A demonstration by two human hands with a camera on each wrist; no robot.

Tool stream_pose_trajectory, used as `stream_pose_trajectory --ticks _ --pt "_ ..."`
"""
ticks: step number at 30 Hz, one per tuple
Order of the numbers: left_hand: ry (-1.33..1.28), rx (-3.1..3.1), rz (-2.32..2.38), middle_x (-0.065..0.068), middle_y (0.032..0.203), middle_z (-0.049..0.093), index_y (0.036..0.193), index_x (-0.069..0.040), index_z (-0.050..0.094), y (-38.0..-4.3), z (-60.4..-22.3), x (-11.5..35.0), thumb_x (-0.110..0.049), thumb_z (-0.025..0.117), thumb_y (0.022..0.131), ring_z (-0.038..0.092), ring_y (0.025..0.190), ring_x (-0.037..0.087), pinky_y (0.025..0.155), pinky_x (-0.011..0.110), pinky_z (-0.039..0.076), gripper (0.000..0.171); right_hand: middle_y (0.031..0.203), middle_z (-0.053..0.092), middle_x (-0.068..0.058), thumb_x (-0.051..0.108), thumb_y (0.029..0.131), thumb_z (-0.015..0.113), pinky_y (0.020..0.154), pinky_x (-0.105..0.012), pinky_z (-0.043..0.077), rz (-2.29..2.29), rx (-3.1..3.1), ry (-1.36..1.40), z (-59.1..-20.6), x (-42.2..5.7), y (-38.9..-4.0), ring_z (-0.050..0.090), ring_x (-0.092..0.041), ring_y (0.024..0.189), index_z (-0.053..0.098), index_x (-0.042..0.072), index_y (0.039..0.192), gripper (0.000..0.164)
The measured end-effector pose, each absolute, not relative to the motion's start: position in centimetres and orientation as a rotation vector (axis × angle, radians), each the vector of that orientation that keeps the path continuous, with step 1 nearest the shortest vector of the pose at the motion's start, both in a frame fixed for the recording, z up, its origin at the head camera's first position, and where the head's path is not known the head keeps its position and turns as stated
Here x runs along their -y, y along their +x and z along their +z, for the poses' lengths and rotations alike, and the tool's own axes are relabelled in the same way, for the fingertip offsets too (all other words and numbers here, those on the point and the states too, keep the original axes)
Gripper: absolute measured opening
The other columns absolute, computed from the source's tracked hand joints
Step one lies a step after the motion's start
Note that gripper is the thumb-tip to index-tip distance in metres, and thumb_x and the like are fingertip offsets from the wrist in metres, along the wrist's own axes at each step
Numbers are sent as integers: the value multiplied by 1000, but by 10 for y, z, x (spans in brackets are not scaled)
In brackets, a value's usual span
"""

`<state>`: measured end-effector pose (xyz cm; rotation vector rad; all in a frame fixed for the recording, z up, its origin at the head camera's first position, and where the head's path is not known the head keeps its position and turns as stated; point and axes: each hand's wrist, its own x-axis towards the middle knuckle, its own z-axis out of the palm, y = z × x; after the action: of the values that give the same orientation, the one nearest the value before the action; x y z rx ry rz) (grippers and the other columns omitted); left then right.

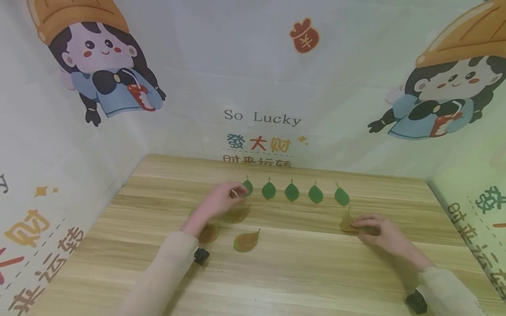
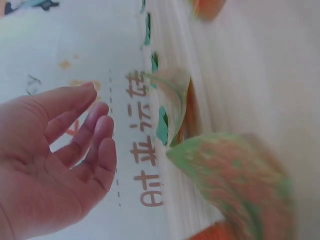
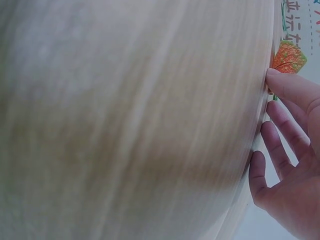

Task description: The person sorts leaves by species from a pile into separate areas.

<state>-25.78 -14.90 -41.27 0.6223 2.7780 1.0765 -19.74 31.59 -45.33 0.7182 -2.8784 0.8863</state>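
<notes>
Several green leaves lie in a row along the back of the wooden table, among them the leftmost green leaf (image 1: 247, 188) and the rightmost green leaf (image 1: 341, 196). My left hand (image 1: 221, 199) is by the leftmost one; its fingers (image 2: 82, 142) bend loosely, with nothing between them in the left wrist view. Below the rightmost green leaf, my right hand (image 1: 379, 232) pinches a yellow-orange leaf (image 1: 347, 222) at its edge. In the right wrist view this leaf (image 3: 289, 59) shows red-orange with yellow veins beyond the thumb; the index fingertip is hidden.
Several orange-brown leaves lie near the left forearm, one orange leaf (image 1: 247, 241) in full sight, another (image 1: 209, 233) partly covered by the arm. A printed cloth (image 1: 189, 87) rises behind the wooden table (image 1: 300, 281) and along both sides. Each wrist carries a black device (image 1: 201, 256).
</notes>
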Motion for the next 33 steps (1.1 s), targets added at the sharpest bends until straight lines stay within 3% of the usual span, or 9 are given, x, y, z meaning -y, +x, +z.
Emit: stream_pose_trajectory --ticks 12,21,33 --pt "1062 -2571 918 1 109 70 107 -14 71 -214 -427 158 -3 64 92 65 102 17 92 31 54 20 119 65 -22 11 84 75 91 -68 45 876 2897 691 -449 -316 -196 58 -48 112 72 5 111 29" --pt "1103 -2509 784 -2 112 68 110 -16 73 -210 -435 156 -7 68 90 64 107 15 97 29 52 23 120 65 -22 11 85 75 92 -67 45 879 2908 696 -450 -315 -196 58 -48 113 72 6 113 29" --pt "1077 -2643 696 -5 99 66 101 -18 72 -214 -444 132 -17 78 82 58 88 8 80 22 50 20 120 65 -22 11 85 74 93 -67 45 882 2912 690 -451 -315 -196 57 -48 114 72 6 113 29"
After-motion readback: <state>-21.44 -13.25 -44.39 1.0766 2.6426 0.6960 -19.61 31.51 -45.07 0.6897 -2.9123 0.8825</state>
